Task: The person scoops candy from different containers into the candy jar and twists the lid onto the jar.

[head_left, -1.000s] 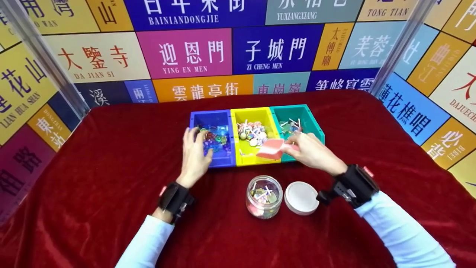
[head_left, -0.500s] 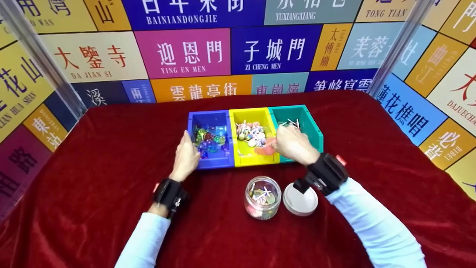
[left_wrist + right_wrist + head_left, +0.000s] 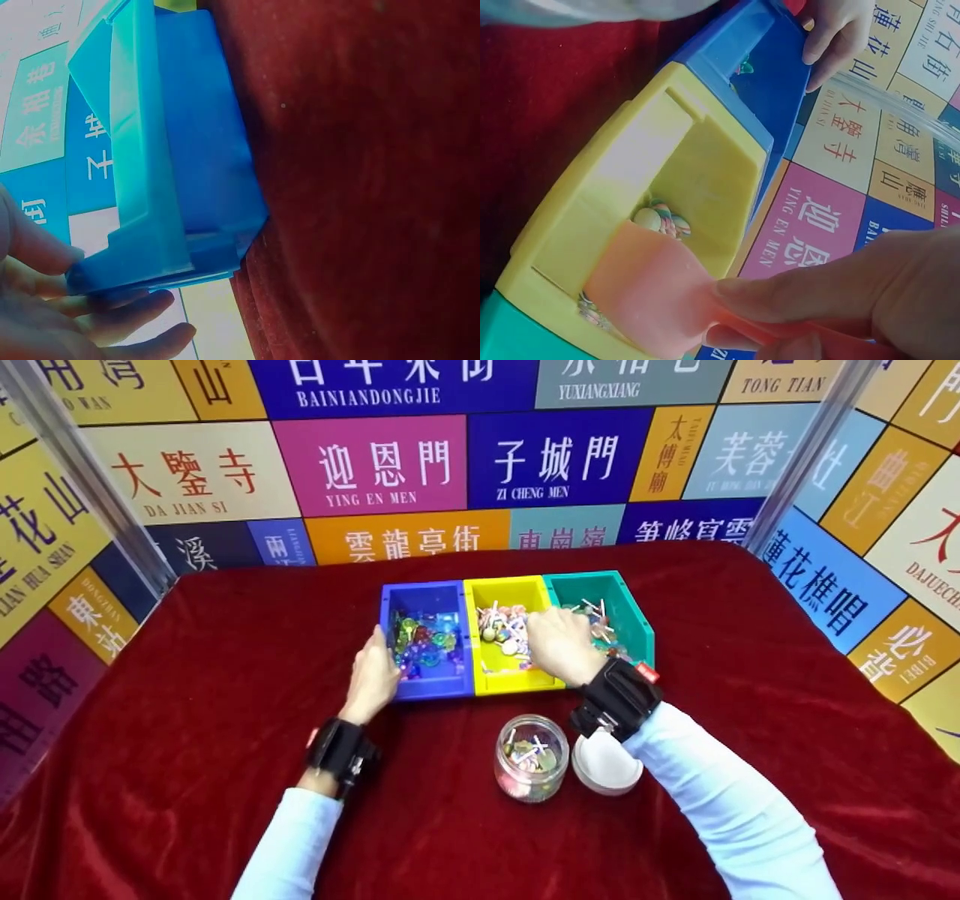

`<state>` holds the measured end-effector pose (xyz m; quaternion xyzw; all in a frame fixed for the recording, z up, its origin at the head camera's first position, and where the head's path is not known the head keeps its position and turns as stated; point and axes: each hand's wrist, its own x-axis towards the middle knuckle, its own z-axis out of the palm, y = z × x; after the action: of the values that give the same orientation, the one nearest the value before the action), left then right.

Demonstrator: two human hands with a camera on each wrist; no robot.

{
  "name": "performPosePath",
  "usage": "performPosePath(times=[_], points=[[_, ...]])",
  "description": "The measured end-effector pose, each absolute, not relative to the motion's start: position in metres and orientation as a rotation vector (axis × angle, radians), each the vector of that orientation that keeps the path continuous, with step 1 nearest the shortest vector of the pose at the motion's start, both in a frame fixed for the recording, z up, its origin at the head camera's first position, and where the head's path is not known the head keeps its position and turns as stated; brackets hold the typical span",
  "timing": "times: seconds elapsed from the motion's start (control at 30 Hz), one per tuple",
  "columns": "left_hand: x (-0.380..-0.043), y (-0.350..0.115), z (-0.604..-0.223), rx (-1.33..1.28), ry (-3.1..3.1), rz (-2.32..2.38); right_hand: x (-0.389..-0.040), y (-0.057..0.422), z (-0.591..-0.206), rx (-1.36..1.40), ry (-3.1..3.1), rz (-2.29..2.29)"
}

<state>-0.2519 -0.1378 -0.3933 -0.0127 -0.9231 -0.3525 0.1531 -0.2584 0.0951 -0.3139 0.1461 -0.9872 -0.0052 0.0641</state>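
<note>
My right hand [image 3: 566,643] grips a pink scoop [image 3: 652,289] by its handle over the yellow bin [image 3: 517,684]. In the right wrist view the scoop's blade is down inside that bin, beside striped lollipops [image 3: 664,219]; the head view hides the scoop behind the hand. My left hand [image 3: 373,671] holds the outer side wall of the blue bin [image 3: 435,688], thumb on one side and fingers on the other in the left wrist view. Shiny translucent coloured pieces [image 3: 426,641] lie in the blue bin.
The green bin [image 3: 637,636] with stick candies adjoins the yellow one on the right. In front stand an uncapped clear jar [image 3: 531,784] partly filled with candies and a white lid [image 3: 606,763], partly under the right wrist. Red cloth [image 3: 225,720] covers the table.
My right hand has moved left with the scoop, from beside the green bin to over the yellow bin. My left hand has drawn back from above the blue bin to its left wall.
</note>
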Motion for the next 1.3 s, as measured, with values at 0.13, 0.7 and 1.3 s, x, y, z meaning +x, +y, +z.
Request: performPosePath(times=[0.13, 0.7, 1.3], points=[[-0.252, -0.137, -0.392, -0.022, -2.661, -1.015, -0.260, 0.092, -0.315, 0.423, -2.989, -0.036], [-0.252, -0.136, -0.393, -0.058, -2.633, -1.001, -0.269, 0.108, -0.322, 0.501, -2.902, 0.134], [-0.252, -0.136, -0.393, -0.049, -2.646, -0.989, -0.271, 0.106, -0.322, 0.444, -3.009, 0.174]])
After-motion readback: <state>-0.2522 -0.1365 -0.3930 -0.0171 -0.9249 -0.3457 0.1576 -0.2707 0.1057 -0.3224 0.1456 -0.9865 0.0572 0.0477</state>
